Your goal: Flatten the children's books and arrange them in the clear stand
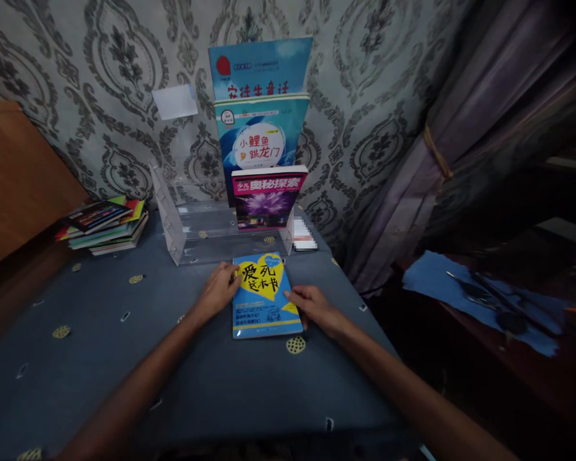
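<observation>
A blue book (259, 310) with a yellow heart on its cover is in front of me at the table's middle, face up. My left hand (221, 285) grips its upper left edge, thumb over the cover. On the right edge, my right hand (312, 304) holds it with the thumb on top and fingers at the side. Just behind stands a clear acrylic display rack (170, 224). Three books lean in its right part: a pink and purple one (269, 202) in front, a teal one (259, 144) behind it, and a tall blue one (264, 64) at the back.
A stack of books (108, 227) lies at the back left of the patterned tablecloth (100, 358). A white card (175, 101) rises above the rack's left part. Tools rest on a blue cloth (432, 275) to the right, past a curtain (393, 211).
</observation>
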{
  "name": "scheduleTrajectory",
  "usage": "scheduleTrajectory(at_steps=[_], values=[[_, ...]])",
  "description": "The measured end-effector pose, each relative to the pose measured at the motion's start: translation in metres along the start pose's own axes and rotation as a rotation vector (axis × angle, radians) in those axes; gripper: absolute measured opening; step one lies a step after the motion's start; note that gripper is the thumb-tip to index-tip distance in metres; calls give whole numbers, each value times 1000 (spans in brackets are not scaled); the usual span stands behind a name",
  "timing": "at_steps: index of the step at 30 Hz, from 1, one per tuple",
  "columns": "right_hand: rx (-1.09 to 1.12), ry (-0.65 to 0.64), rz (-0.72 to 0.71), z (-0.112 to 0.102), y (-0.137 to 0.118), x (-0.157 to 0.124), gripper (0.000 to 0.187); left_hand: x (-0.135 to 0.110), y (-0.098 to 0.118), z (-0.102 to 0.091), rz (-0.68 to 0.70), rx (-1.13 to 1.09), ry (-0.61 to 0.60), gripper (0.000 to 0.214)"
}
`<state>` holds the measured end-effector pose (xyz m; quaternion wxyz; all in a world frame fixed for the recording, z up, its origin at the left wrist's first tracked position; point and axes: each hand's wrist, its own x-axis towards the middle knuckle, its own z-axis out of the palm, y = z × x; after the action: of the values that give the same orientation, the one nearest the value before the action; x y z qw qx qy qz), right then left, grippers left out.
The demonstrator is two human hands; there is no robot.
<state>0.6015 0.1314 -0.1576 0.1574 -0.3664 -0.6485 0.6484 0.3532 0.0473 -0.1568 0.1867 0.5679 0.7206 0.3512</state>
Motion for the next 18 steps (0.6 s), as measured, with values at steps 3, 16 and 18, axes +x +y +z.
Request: scheduleTrajectory(at_steps=[3, 16, 18], values=[[-65, 13, -18, -3, -2, 3, 53, -10, 3, 9, 128, 205, 74, 26], [-847, 223, -142, -20, -30, 1, 32, -13, -4, 26, 240, 318, 169, 30], [-940, 263, -255, -12, -37, 6, 27, -13, -6, 28, 237, 346, 178, 32]])
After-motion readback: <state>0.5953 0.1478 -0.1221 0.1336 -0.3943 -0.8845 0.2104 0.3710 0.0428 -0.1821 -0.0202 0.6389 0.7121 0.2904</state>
